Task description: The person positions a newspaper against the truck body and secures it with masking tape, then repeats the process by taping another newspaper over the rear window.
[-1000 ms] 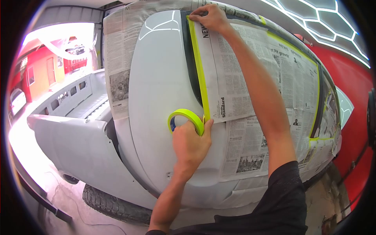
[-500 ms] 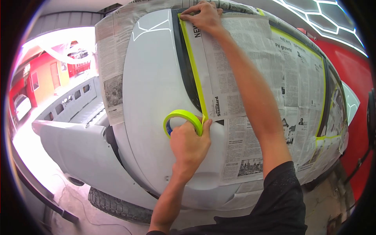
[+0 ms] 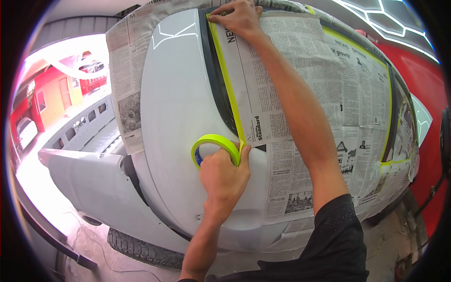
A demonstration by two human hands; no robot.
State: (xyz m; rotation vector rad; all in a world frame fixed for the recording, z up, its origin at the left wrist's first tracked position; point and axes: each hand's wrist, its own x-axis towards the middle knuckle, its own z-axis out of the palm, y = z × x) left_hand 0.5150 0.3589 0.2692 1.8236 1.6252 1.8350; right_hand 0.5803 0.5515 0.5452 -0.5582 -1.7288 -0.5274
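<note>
My left hand (image 3: pixel 221 176) is closed around a roll of yellow-green masking tape (image 3: pixel 213 137), its thumb at the spot where the strip leaves the roll. From there a taut tape strip (image 3: pixel 229 89) runs up along the edge of a newspaper sheet (image 3: pixel 282 70), beside the black window trim (image 3: pixel 215 70). At the upper end of the strip, my right hand (image 3: pixel 242 19) pinches the tape and paper corner between thumb and fingers. Below, another newspaper sheet (image 3: pixel 289 178) hangs over the white door panel (image 3: pixel 244 211). The window glass behind the paper is hidden.
More newspaper (image 3: pixel 129 89) covers the vehicle at the left and over the roof. The truck bed side (image 3: pixel 103 183) and a tire (image 3: pixel 143 249) are at lower left. A cable (image 3: pixel 108 263) lies on the floor. A red wall (image 3: pixel 413 70) stands at the right.
The view has shifted slightly, so the vehicle and both hands appear a little further left. Both hands keep their hold on the tape, with no other clear change.
</note>
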